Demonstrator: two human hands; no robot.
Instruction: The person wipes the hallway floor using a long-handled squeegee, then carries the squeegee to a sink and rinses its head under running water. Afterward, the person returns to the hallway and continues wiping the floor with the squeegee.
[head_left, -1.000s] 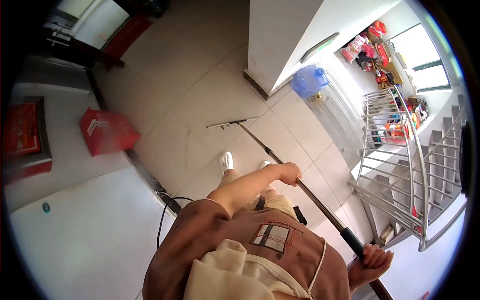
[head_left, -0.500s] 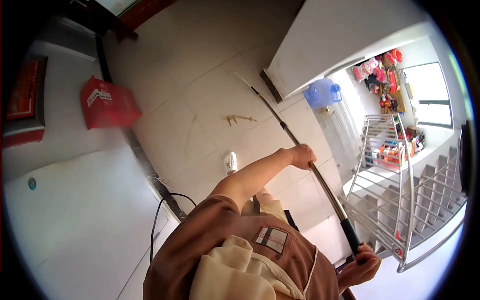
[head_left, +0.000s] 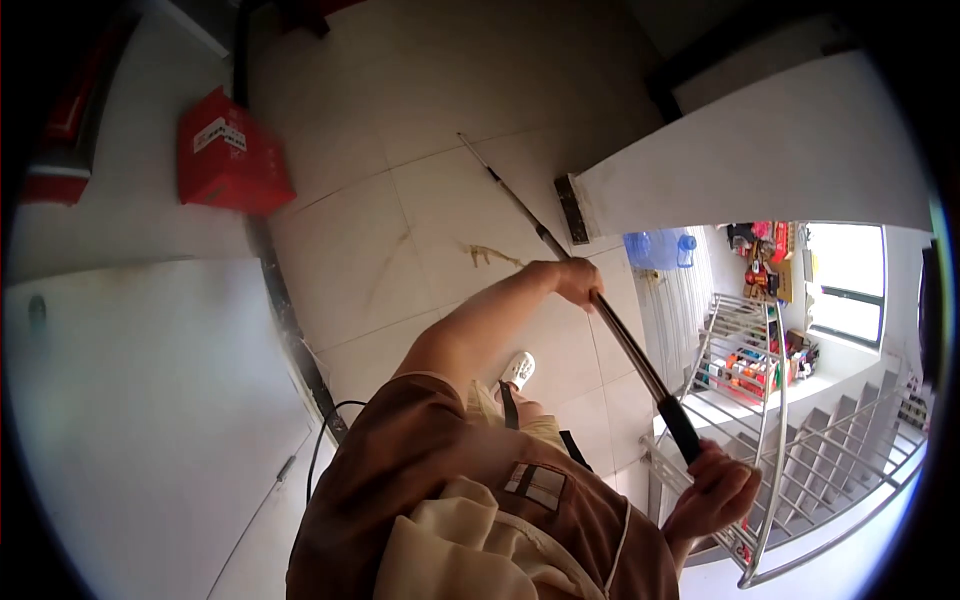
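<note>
A long, tapering telescopic pole [head_left: 625, 340] runs slantwise across the view, its thin pale tip over the tiled floor [head_left: 350, 220]. My left hand [head_left: 578, 283] wraps round the shaft partway along. Lower right, my right hand [head_left: 715, 490] is closed on the black grip [head_left: 680, 428] at the near end. Under the pole, close to my left hand, a brownish-yellow mark [head_left: 488, 255] shows on the tiles; whether it is a stain or a loose thing I cannot tell. One white shoe [head_left: 519, 368] of mine is on the floor.
A red box [head_left: 235, 155] stands by the left wall. Right of the pole are a wall end [head_left: 573, 208], a blue water bottle [head_left: 660, 249] and a metal stair railing [head_left: 770, 420] beside descending steps. A black cable [head_left: 322, 440] curves near the white panel at left.
The view has turned, so the railing and red box sit differently. Both hands keep hold of the pole; its tip is farther from the wall end. My shoe shows farther right.
</note>
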